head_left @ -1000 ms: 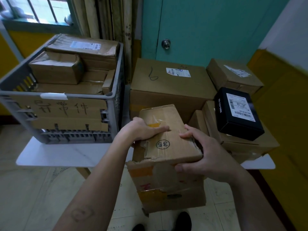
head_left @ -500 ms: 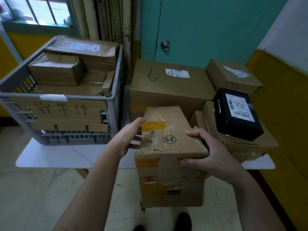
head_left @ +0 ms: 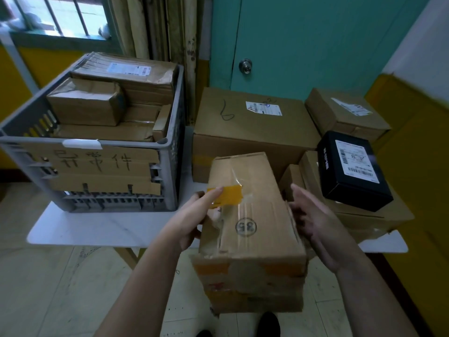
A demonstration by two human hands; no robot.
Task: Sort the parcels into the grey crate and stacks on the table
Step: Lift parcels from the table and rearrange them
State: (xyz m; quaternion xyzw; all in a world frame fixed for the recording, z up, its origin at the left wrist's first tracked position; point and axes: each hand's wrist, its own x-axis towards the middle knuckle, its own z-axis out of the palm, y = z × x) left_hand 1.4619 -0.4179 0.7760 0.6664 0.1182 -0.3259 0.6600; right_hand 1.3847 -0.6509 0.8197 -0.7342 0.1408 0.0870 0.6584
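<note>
A long brown parcel marked "35" (head_left: 247, 215), with yellow tape on top, hangs between my hands over the front edge of the white table (head_left: 102, 229). My left hand (head_left: 194, 217) holds its left side, thumb lying on the yellow tape and fingers against the side face. My right hand (head_left: 315, 224) presses flat against its right side with straight fingers. The grey crate (head_left: 167, 171) stands on the left of the table and holds several brown parcels.
A big carton marked "6" (head_left: 252, 125) stands behind the held parcel. To the right are stacked brown boxes (head_left: 364, 220) with a black box (head_left: 349, 171) on top and another carton (head_left: 345, 113) behind. A teal door is behind, a yellow wall on the right.
The parcel has moved up and forward toward the table. My left hand slid from its top to its left side. My right hand shifted from gripping the near corner to lying flat on the right side.
</note>
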